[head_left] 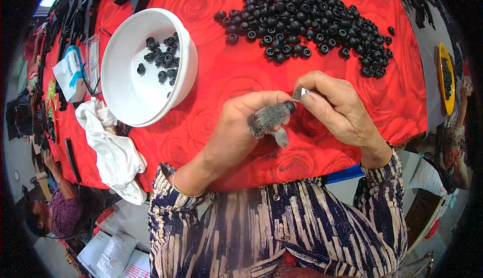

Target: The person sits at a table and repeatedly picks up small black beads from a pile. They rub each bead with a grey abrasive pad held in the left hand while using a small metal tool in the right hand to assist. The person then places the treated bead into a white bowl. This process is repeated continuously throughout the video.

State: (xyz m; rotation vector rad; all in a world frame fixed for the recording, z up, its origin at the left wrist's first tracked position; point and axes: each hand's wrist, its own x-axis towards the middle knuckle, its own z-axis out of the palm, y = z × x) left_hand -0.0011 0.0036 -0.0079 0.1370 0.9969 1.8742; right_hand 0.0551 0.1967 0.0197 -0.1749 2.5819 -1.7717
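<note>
My left hand is closed over the red tablecloth, pinching a small black round part at its fingertips. A dark grey, speckled covering lies along the fingers of this hand; whether it is a finger sleeve, I cannot tell. Below it a pale grey tip sticks out. Between thumb and forefinger, my right hand grips a small flat metal blade, its edge close against the black part. Dark crumbs are scattered on the cloth beneath the hands.
A large pile of black round parts spreads across the far side. To the left, a white bowl holds several more, near a white cloth and a white-and-blue packet. A yellow tray is far right. Another person sits at left.
</note>
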